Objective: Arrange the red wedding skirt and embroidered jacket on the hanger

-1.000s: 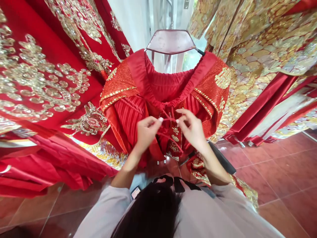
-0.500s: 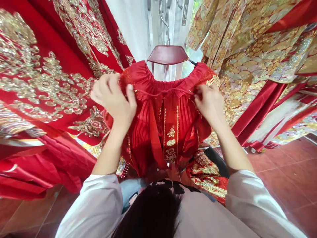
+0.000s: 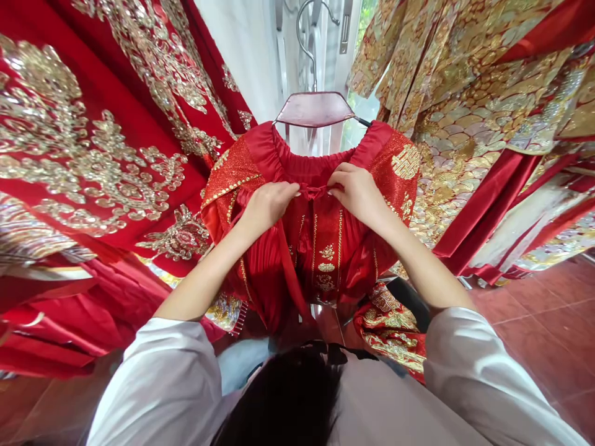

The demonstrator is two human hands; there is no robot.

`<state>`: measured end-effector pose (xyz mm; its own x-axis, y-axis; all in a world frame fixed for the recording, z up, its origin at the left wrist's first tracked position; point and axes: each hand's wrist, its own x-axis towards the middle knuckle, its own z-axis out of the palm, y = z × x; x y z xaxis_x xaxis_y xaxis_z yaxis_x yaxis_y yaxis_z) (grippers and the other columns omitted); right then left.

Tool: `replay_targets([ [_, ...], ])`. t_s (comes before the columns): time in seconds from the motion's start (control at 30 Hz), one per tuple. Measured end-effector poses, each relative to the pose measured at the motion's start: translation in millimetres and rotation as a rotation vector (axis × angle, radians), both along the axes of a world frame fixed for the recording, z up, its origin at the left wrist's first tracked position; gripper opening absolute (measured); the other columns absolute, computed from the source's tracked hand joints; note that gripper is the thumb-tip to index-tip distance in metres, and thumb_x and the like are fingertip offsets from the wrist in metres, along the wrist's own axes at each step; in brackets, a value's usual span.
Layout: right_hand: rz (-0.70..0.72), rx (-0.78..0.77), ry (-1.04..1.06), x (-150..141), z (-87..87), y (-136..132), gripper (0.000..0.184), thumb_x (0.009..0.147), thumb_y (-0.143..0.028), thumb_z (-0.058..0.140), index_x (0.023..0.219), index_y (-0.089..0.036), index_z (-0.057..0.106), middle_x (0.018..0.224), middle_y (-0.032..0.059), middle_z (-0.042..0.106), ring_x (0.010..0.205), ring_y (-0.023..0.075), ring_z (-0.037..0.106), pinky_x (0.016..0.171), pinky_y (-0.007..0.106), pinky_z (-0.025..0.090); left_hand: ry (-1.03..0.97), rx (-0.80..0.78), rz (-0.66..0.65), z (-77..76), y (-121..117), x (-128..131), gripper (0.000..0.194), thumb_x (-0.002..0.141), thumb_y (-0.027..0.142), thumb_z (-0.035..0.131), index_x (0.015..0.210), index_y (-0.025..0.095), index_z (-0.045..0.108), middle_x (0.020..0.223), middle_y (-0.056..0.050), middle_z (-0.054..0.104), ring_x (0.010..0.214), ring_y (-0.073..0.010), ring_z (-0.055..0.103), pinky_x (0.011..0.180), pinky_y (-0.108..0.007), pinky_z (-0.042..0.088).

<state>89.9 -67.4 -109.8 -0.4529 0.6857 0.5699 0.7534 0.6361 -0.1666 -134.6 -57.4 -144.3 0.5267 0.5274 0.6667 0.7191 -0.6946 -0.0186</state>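
Note:
A red pleated garment (image 3: 320, 248) with gold embroidery hangs in front of me on a wooden hanger (image 3: 314, 109). My left hand (image 3: 266, 204) and my right hand (image 3: 357, 191) meet at the middle of its gathered waistband. Each hand pinches an end of the thin red tie cord (image 3: 314, 191) there, fingers closed. A gold-trimmed red flap (image 3: 231, 173) stands out to the left of my left hand, and one with a gold emblem (image 3: 403, 162) to the right of my right hand.
Red robes with silver-gold embroidery (image 3: 93, 161) hang close on the left. Gold brocade robes (image 3: 483, 105) hang on the right. Red floor tiles (image 3: 548, 322) show at lower right. A window frame (image 3: 325, 37) is behind the hanger.
My hands were tying the cord low down, then pulled wide apart at the waistband's sides. Now they have come back together at its centre, pinching the cord.

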Motion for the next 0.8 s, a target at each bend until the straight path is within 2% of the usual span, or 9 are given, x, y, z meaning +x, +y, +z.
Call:
replay_targets([
  [0.13, 0.058, -0.14, 0.118, -1, 16.1, -17, 0.016, 0.08, -0.008, 0.047, 0.073, -0.013, 0.06, 0.065, 0.0036, 0.057, 0.066, 0.0139, 0.058, 0.065, 0.027, 0.041, -0.29, -0.201, -0.13, 20.1, -22, 13, 0.015, 0.09, 0.02, 0.046, 0.085, 0.016, 0.06, 0.07, -0.001, 0.059, 0.06, -0.0114, 0.053, 0.058, -0.024, 0.04],
  [0.27, 0.096, -0.278, 0.363, -12, 16.2, -19, 0.015, 0.083, -0.013, 0.044, 0.082, -0.015, 0.058, 0.062, 0.0005, 0.052, 0.057, 0.01, 0.054, 0.056, 0.023, 0.04, -0.527, -0.309, -0.193, 37.3, -29, 22, 0.006, 0.082, 0.016, 0.055, 0.086, 0.018, 0.059, 0.057, 0.003, 0.049, 0.048, -0.0087, 0.04, 0.048, -0.023, 0.031],
  [0.37, 0.075, -0.279, 0.497, -19, 10.7, -11, 0.013, 0.083, -0.015, 0.044, 0.085, -0.015, 0.057, 0.06, -0.001, 0.047, 0.056, 0.0091, 0.049, 0.055, 0.023, 0.04, -0.61, -0.401, -0.279, 47.0, -29, 25, 0.003, 0.079, 0.017, 0.058, 0.081, 0.018, 0.057, 0.054, 0.003, 0.045, 0.047, -0.0083, 0.038, 0.046, -0.023, 0.029],
  [0.43, 0.047, -0.239, 0.531, -16, 10.2, -7, 0.012, 0.084, -0.016, 0.046, 0.088, -0.016, 0.057, 0.057, -0.0023, 0.043, 0.056, 0.0091, 0.046, 0.057, 0.023, 0.039, -0.642, -0.424, -0.301, 52.1, -25, 23, 0.007, 0.077, 0.02, 0.063, 0.078, 0.019, 0.056, 0.053, 0.003, 0.044, 0.047, -0.0084, 0.038, 0.045, -0.024, 0.028],
  [0.53, 0.047, -0.268, 0.512, 3, 18.4, -8, 0.014, 0.082, -0.017, 0.052, 0.095, -0.017, 0.058, 0.055, -0.0041, 0.041, 0.052, 0.0082, 0.042, 0.053, 0.021, 0.036, -0.715, -0.433, -0.294, 59.6, -11, 9, 0.02, 0.074, 0.026, 0.072, 0.077, 0.021, 0.053, 0.049, 0.006, 0.04, 0.045, -0.0079, 0.034, 0.043, -0.024, 0.025],
  [0.7, 0.002, -0.402, 0.499, 58, 44.0, -12, 0.015, 0.084, -0.016, 0.054, 0.096, -0.013, 0.061, 0.045, -0.0065, 0.038, 0.039, 0.0052, 0.028, 0.041, 0.021, 0.02, -0.903, -0.315, -0.309, 78.0, 10, -28, 0.033, 0.071, 0.029, 0.077, 0.074, 0.024, 0.044, 0.041, 0.011, 0.034, 0.038, -0.0051, 0.021, 0.039, -0.023, 0.015],
  [0.8, 0.154, -0.554, 0.415, 73, 49.8, -6, 0.013, 0.079, -0.015, 0.059, 0.089, -0.012, 0.068, 0.049, -0.0042, 0.046, 0.042, 0.0038, 0.031, 0.04, 0.02, 0.021, -0.812, -0.363, -0.288, 90.4, -3, -32, 0.022, 0.072, 0.025, 0.07, 0.07, 0.023, 0.048, 0.043, 0.009, 0.034, 0.038, -0.0058, 0.02, 0.04, -0.025, 0.017],
])
